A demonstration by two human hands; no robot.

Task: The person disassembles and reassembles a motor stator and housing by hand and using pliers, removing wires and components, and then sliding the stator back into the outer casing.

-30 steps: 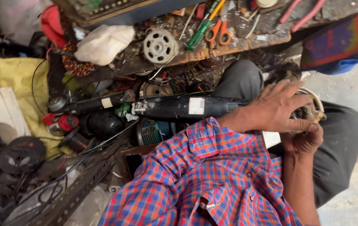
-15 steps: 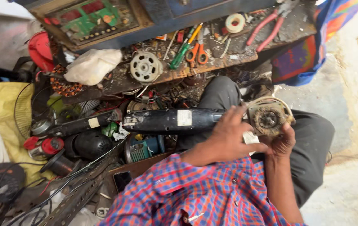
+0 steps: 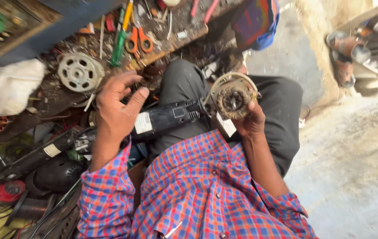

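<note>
My right hand [image 3: 252, 122] grips the round, dusty metal head [image 3: 232, 98] of a black power tool, held up over my lap. The tool's black body [image 3: 171, 116], with a white label, stretches left from the head across my grey-trousered knee. My left hand [image 3: 116, 110] hovers over the rear of that body with fingers spread and holds nothing; I cannot tell whether it touches the tool. Both arms wear a red and blue checked shirt.
A cluttered wooden bench lies ahead with orange-handled scissors [image 3: 138, 41], a green screwdriver [image 3: 119, 44] and a white perforated disc [image 3: 79, 71]. A white cloth [image 3: 7, 88] and another black tool [image 3: 34, 156] lie left. Sandals [image 3: 344, 53] and bare concrete floor [image 3: 357, 168] are right.
My left hand has come off the tool's body and moved left with its fingers opened. My right hand still holds the round head, now turned more toward me.
</note>
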